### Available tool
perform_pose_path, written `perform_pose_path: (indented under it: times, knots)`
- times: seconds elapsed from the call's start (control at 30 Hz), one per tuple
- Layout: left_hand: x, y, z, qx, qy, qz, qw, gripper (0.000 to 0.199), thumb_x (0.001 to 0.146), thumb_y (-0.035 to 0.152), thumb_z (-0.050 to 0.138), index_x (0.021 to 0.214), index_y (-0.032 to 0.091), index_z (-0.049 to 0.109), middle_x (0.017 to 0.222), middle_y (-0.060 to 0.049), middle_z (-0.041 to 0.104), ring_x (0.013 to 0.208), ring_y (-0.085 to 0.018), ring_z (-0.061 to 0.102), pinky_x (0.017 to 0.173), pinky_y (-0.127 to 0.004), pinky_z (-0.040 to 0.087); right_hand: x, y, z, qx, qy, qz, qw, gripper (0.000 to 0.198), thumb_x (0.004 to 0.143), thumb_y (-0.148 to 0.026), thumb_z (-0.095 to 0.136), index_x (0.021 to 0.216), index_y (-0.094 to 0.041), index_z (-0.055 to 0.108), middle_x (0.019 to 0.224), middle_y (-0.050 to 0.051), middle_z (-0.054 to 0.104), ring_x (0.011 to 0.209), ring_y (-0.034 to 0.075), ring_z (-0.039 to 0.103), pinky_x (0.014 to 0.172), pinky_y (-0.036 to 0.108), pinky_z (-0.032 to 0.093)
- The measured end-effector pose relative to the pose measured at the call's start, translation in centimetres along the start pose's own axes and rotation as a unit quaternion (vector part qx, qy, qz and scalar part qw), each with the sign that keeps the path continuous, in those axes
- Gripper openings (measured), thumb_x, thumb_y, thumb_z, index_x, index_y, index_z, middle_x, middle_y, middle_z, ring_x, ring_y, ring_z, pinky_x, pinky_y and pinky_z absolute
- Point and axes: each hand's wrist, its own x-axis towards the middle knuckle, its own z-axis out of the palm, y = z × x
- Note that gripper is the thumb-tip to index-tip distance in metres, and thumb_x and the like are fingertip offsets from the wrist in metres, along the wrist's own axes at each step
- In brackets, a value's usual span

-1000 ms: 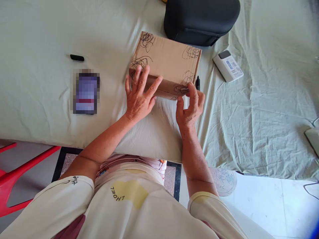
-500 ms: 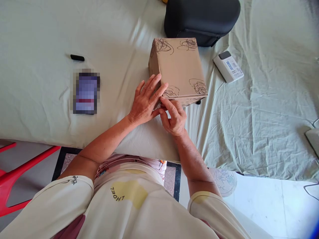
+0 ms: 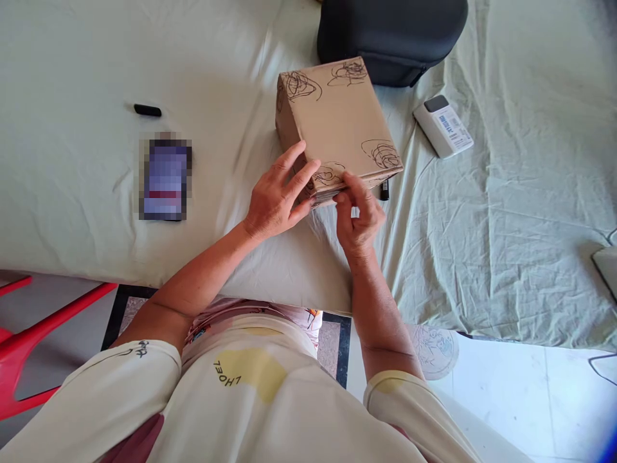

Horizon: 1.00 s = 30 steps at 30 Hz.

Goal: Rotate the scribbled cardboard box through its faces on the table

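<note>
A cardboard box (image 3: pixel 340 122) with black scribbles near its top corners sits turned at an angle on the cloth. My left hand (image 3: pixel 274 196) grips its near left corner, fingers spread over the side and top edge, thumb at the front. With thumb and index finger, my right hand (image 3: pixel 360 215) pinches the top front edge. The front face is mostly hidden from above. Just past the box's near right corner, a black pen-like thing (image 3: pixel 384 190) shows in part.
A black zipped case (image 3: pixel 390 38) stands behind the box. To the right lies a white device with a label (image 3: pixel 444 127). On the left are a blurred phone (image 3: pixel 166 180) and a small black cap-like piece (image 3: pixel 147 110). A red chair (image 3: pixel 58 328) is at lower left.
The box has turned counterclockwise, its far side shifting left. My right hand has slid right along the front edge, away from my left hand. More of the black pen-like thing shows.
</note>
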Motion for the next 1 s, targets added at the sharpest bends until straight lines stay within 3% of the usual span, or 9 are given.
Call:
perform_pose_path:
  times: [0.17,0.3,0.5,0.63,0.77,0.9,1.0]
  knots:
    - [-0.2,-0.5,0.0,0.02,0.009,0.009,1.0,0.064,0.099,0.065,0.06,0.154,0.035,0.049,0.171,-0.007,0.04,0.163,-0.04,0.036,0.128,-0.058,0.043,0.3,2.5,-1.0,-0.025,0.034,0.089,0.995,0.053,0.112,-0.05,0.039,0.16,-0.03,0.048,0.104,0.005,0.079,0.078,0.017,0.075,0.073,0.035,0.065]
    - [-0.3,-0.9,0.2,0.032,0.005,0.012,0.999,0.066,0.101,0.069,0.055,0.157,0.036,0.045,0.173,-0.007,0.036,0.164,-0.041,0.033,0.127,-0.058,0.044,0.1,4.2,-1.1,-0.032,0.053,0.109,0.992,0.067,0.11,-0.056,0.042,0.17,-0.028,0.027,0.112,0.008,0.077,0.086,0.02,0.078,0.076,0.04,0.065]
    - [0.2,0.4,-0.3,-0.054,0.036,-0.062,0.996,0.061,0.095,0.068,0.066,0.143,0.031,0.06,0.168,-0.009,0.045,0.163,-0.042,0.034,0.127,-0.057,0.045,0.1,5.1,-1.1,0.011,0.008,0.16,0.987,0.058,0.107,-0.067,0.044,0.144,-0.025,0.055,0.088,0.002,0.074,0.071,0.018,0.074,0.067,0.036,0.062]
    - [0.5,1.5,-0.7,-0.123,0.056,-0.119,0.984,0.056,0.092,0.063,0.072,0.135,0.029,0.064,0.166,-0.009,0.047,0.161,-0.042,0.037,0.12,-0.055,0.053,0.3,4.7,-1.1,0.009,-0.017,0.159,0.987,0.055,0.106,-0.07,0.043,0.13,-0.024,0.061,0.072,-0.003,0.069,0.055,0.014,0.066,0.057,0.029,0.055]
    - [0.5,1.4,-0.9,-0.142,0.059,-0.12,0.981,0.059,0.092,0.063,0.071,0.138,0.028,0.062,0.168,-0.011,0.044,0.159,-0.04,0.039,0.112,-0.05,0.059,0.5,4.2,-1.0,0.001,-0.03,0.158,0.987,0.053,0.106,-0.071,0.041,0.116,-0.024,0.064,0.067,-0.004,0.066,0.049,0.012,0.061,0.051,0.025,0.049]
    - [0.5,1.3,-1.3,-0.149,0.054,-0.126,0.979,0.062,0.091,0.063,0.07,0.142,0.029,0.059,0.17,-0.011,0.042,0.16,-0.043,0.036,0.104,-0.049,0.064,0.5,4.1,-1.1,-0.007,-0.049,0.202,0.978,0.057,0.105,-0.074,0.041,0.113,-0.023,0.067,0.065,-0.005,0.065,0.051,0.013,0.064,0.056,0.026,0.052]
    - [0.5,1.1,-1.4,-0.154,0.066,-0.141,0.976,0.06,0.092,0.064,0.069,0.141,0.031,0.059,0.169,-0.01,0.043,0.16,-0.043,0.035,0.103,-0.05,0.064,0.4,4.3,-1.0,0.0,-0.056,0.216,0.975,0.06,0.104,-0.074,0.043,0.122,-0.023,0.069,0.075,-0.002,0.072,0.057,0.014,0.068,0.062,0.029,0.056]
